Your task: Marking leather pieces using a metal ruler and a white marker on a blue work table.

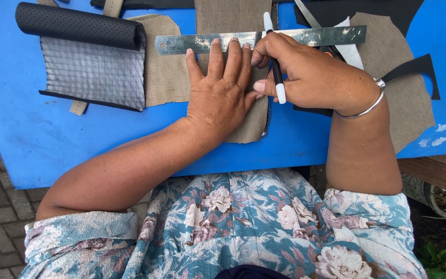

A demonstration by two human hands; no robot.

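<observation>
Leather strip [243,124] partly under hands [220,95]

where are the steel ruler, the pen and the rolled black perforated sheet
steel ruler [316,35], head view, bare right stretch
pen [280,90], head view, white lower end
rolled black perforated sheet [78,25], head view, middle of roll

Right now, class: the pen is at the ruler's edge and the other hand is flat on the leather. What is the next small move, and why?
Probably draw the pen along the steel ruler toward the body. The right hand grips it with its tip at the ruler, and the left hand presses flat on the tan leather strip, fingertips on the ruler, so both look steadied.
</observation>
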